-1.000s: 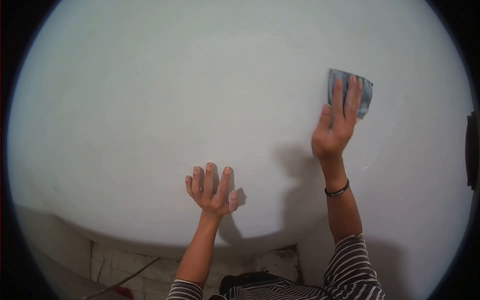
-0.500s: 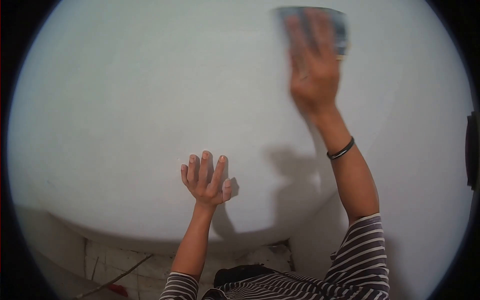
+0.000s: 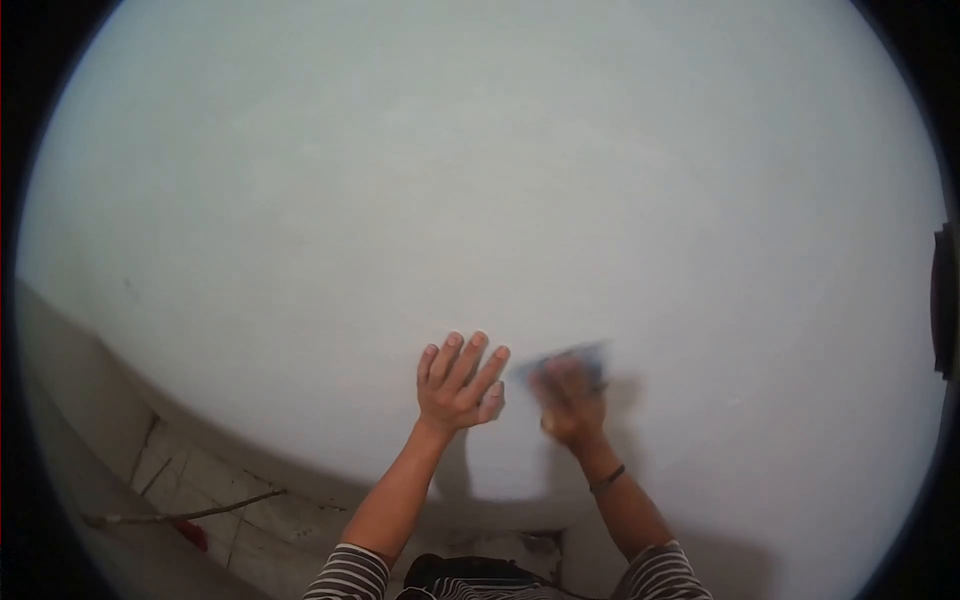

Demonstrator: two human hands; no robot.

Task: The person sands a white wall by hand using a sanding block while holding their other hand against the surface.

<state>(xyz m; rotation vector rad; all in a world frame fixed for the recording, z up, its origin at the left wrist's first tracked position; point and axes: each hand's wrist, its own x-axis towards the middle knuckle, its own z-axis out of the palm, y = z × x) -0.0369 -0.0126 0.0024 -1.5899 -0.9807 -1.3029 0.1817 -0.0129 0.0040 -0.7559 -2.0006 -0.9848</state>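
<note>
A pale, smooth wall (image 3: pixel 400 200) fills most of the view. My left hand (image 3: pixel 460 385) lies against it with the fingers spread and nothing in them. Just to its right, my right hand (image 3: pixel 572 402) presses a dark grey-blue sheet (image 3: pixel 592 358) flat to the wall. Motion blurs the sheet and the fingers over it. A dark band is around my right wrist.
Below the wall at the lower left is a tiled floor (image 3: pixel 265 535). A thin stick (image 3: pixel 210 512) crosses there, beside a small red object (image 3: pixel 190 535). A dark object (image 3: pixel 943 300) stands at the far right edge.
My right hand has swept down with the sheet from the upper right to beside my left hand. The view has shifted, and my left hand appears slightly farther right and lower, still spread.
</note>
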